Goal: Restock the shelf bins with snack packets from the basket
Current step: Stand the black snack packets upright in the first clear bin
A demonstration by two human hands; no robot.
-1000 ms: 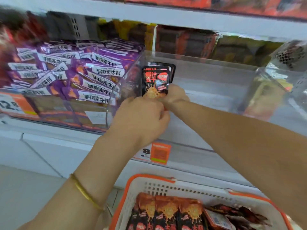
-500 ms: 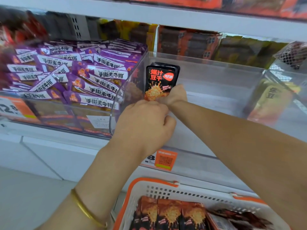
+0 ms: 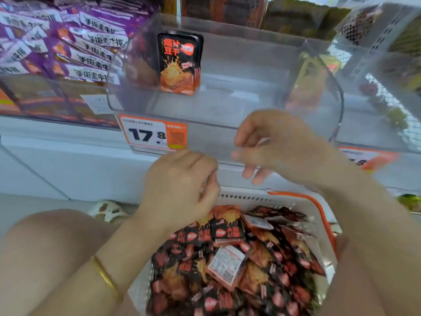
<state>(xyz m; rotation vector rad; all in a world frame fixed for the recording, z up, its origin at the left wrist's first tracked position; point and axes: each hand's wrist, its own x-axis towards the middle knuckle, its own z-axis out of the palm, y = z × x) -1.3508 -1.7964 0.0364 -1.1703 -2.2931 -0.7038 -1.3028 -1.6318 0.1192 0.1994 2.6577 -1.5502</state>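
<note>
Head view: right hand [image 3: 273, 147] is motion-blurred, fingers loose and spread, holding nothing. Left hand [image 3: 180, 185] has its palm hidden, fingers loosely curled, nothing seen in them. The white plastic basket with orange rim [image 3: 296, 198] is cut off at the bottom and heaped with loose black-and-orange snack packets [image 3: 227, 270]. A small stack of black-and-orange packets [image 3: 178, 62] stands upright in the clear plastic shelf bin [image 3: 250, 65], long axis vertical, faces forward, beside the left wall. Earlier both hands gripped that stack; now they are off it, over the basket.

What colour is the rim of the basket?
Orange; the basket itself is white. The head view shows it.
</note>
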